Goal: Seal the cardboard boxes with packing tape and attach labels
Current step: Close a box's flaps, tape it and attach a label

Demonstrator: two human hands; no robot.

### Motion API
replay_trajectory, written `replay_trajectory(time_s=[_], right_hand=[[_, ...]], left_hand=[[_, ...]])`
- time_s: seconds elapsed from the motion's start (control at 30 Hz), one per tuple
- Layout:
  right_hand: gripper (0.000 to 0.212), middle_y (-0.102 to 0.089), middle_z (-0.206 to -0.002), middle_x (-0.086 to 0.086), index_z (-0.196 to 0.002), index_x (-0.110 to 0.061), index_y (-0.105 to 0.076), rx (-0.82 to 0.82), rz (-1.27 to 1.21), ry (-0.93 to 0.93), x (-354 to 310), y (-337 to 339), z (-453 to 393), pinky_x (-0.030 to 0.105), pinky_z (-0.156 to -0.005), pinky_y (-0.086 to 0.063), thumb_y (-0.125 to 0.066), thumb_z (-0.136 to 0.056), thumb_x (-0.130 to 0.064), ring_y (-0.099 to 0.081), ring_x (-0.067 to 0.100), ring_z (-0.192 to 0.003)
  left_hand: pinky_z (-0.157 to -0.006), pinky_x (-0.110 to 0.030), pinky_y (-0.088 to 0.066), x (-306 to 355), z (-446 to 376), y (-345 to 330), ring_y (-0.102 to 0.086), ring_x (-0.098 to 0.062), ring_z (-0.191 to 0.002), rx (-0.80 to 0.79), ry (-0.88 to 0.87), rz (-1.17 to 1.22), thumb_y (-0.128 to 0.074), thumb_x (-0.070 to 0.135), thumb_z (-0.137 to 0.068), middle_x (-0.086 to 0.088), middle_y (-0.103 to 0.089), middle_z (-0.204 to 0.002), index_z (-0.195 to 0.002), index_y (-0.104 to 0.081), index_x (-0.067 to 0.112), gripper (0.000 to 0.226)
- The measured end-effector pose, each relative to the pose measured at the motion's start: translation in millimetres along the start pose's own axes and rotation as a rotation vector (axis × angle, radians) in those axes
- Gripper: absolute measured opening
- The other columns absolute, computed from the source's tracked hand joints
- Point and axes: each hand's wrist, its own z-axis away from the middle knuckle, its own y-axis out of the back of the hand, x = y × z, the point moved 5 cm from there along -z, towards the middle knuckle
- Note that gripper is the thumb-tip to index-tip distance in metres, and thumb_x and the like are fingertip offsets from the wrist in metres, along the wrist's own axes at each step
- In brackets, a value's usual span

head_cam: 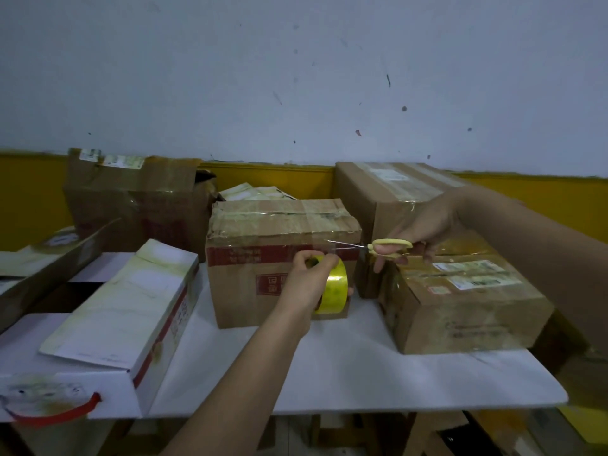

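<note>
Right fingers: curled through the yellow handles of the scissors (388,249), gripping them; the right hand (424,230) sits just right of the middle box's top corner.
Blades: slightly parted, pointing left toward the left thumb, over the clear strip of tape (332,250) stretched across the box face.
Left fingers: the left hand (309,274) pinches the tape roll (334,286), thumb and forefinger at its top edge, the roll held against the front of the middle box (283,258).
Tape strip: runs from the roll toward the box's right edge, just below the blades; exactly where it is stuck down is hard to tell.
Step in hand: likely cutting the tape free of the roll.
Doing it well: keep the strip taut with the left hand, close the blades square across it near the roll, clear of the thumb, then press the loose end flat.
Beyond the right hand: two taped boxes (460,301), labels on top.
Beyond the left hand: white cartons (125,307) on the table (345,363).
</note>
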Motion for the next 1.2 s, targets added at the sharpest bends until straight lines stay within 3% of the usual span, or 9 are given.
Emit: replay_trajectory(time_s=[0.17,0.37,0.63,0.73,0.8,0.9,1.0,1.13,1.2], right_hand=[[0.100,-0.045,-0.091,-0.001,-0.122,-0.026,-0.068,-0.015,-0.044,0.088,-5.0,2.6,-23.6,0.025,-0.073,-0.042,-0.068,-0.046,-0.090,-0.036,0.010,-0.070],[0.061,-0.057,-0.080,-0.004,-0.114,-0.016,-0.073,0.151,-0.104,0.187,-1.7,12.8,-41.3,0.019,-0.065,-0.042,-0.072,-0.075,-0.063,-0.048,0.013,-0.080],[0.011,-0.072,-0.082,-0.006,-0.092,-0.035,-0.079,0.379,-0.069,0.247,4.6,0.6,-34.4,0.023,-0.079,-0.044,-0.070,-0.088,-0.039,-0.060,0.002,-0.074],[0.031,-0.067,-0.118,-0.007,-0.117,-0.039,-0.069,0.365,-0.019,0.221,3.9,-12.1,-22.3,0.032,-0.100,-0.046,-0.064,-0.088,-0.049,-0.060,0.012,-0.106],[0.045,-0.056,-0.129,-0.008,-0.126,-0.037,-0.059,0.341,0.045,0.213,-3.6,-23.9,-15.1,0.038,-0.107,-0.044,-0.059,-0.086,-0.059,-0.054,0.015,-0.119],[0.035,-0.053,-0.123,-0.010,-0.122,-0.032,-0.055,0.297,0.004,0.252,-17.0,-46.9,-8.0,0.030,-0.096,-0.049,-0.054,-0.095,-0.055,-0.053,0.012,-0.114],[0.043,-0.054,-0.126,-0.017,-0.129,-0.030,-0.054,0.309,-0.133,0.231,-13.4,-67.0,-9.3,0.029,-0.094,-0.049,-0.053,-0.094,-0.056,-0.052,0.008,-0.117],[0.040,-0.063,-0.089,-0.007,-0.091,-0.028,-0.058,0.502,0.220,0.175,-5.5,-100.5,-27.1,0.031,-0.066,-0.045,-0.064,-0.082,-0.067,-0.059,0.016,-0.081],[0.037,-0.066,-0.094,-0.006,-0.098,-0.028,-0.056,0.630,0.398,0.085,-2.3,-111.6,-36.9,0.029,-0.058,-0.045,-0.067,-0.082,-0.059,-0.062,0.016,-0.084]], left_hand=[[-0.053,-0.029,-0.058,0.6,-0.9,2.9,-0.075,-0.026,-0.070,-0.061,0.018,-0.012,-0.065,0.031,-0.095,-0.008,-0.071,-0.086,-0.123,-0.050,0.019,0.034],[-0.053,-0.030,-0.058,9.0,0.6,7.1,-0.075,-0.031,-0.071,-0.067,-0.042,-0.004,-0.065,0.023,-0.097,-0.017,-0.076,-0.096,-0.122,-0.055,0.010,0.030],[-0.051,-0.028,-0.057,10.2,6.1,5.9,-0.074,-0.029,-0.066,-0.048,-0.051,0.014,-0.067,0.015,-0.096,-0.021,-0.076,-0.087,-0.117,-0.059,0.005,0.025],[-0.048,-0.026,-0.054,0.7,11.8,7.8,-0.073,-0.026,-0.063,-0.099,-0.006,-0.027,-0.065,0.013,-0.096,-0.024,-0.075,-0.089,-0.115,-0.060,0.002,0.022],[-0.049,-0.025,-0.054,-4.6,15.8,12.8,-0.073,-0.025,-0.062,-0.105,-0.001,-0.056,-0.065,0.012,-0.096,-0.024,-0.075,-0.089,-0.115,-0.060,0.003,0.021],[-0.050,-0.026,-0.055,-14.0,18.6,28.4,-0.074,-0.025,-0.065,-0.061,0.003,-0.086,-0.067,0.014,-0.095,-0.021,-0.076,-0.087,-0.117,-0.061,0.004,0.024],[-0.056,-0.030,-0.059,-27.7,22.7,46.3,-0.075,-0.027,-0.069,-0.066,0.036,-0.116,-0.067,0.015,-0.096,-0.017,-0.076,-0.087,-0.119,-0.059,0.007,0.026],[-0.066,-0.035,-0.060,-42.2,29.6,65.1,-0.075,-0.027,-0.071,-0.071,0.084,-0.114,-0.065,0.016,-0.097,-0.017,-0.077,-0.088,-0.121,-0.056,0.008,0.027],[-0.066,-0.033,-0.059,-45.6,30.9,68.9,-0.075,-0.025,-0.068,-0.057,0.093,-0.112,-0.065,0.016,-0.097,-0.015,-0.077,-0.086,-0.120,-0.056,0.008,0.027]])
